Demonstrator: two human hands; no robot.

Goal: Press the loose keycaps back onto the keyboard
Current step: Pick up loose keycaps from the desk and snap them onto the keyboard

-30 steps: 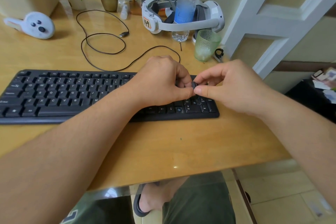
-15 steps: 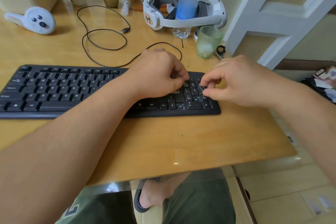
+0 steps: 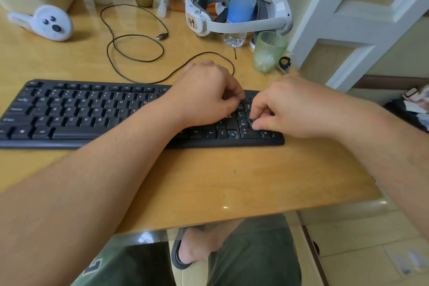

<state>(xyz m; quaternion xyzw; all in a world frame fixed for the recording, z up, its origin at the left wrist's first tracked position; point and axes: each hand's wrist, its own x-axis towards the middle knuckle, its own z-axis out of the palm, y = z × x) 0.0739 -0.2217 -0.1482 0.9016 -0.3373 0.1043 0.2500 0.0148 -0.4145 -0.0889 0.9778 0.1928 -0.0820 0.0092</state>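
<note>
The black keyboard (image 3: 92, 114) lies across the wooden desk. My left hand (image 3: 206, 95) hovers over the keys just left of the number pad, its fingers curled under; whatever is inside them is hidden. My right hand (image 3: 287, 109) is on the number pad, thumb and forefinger curled down and pinching a small black keycap (image 3: 251, 122) against the lower pad rows. An open key socket (image 3: 232, 134) with a bluish stem shows in the bottom row, right of the down-arrow key.
Behind the keyboard are a looping black cable (image 3: 137, 49), a green glass (image 3: 267, 51), a water bottle (image 3: 241, 2) and a white headset (image 3: 243, 16). A white rabbit-shaped gadget (image 3: 50, 23) sits at the far left. The desk's front edge (image 3: 220, 218) is near my knees.
My hands met over the number pad around a keycap, then parted. The right hand has dropped with the keycap onto the lower pad keys. The left hand stayed curled beside it.
</note>
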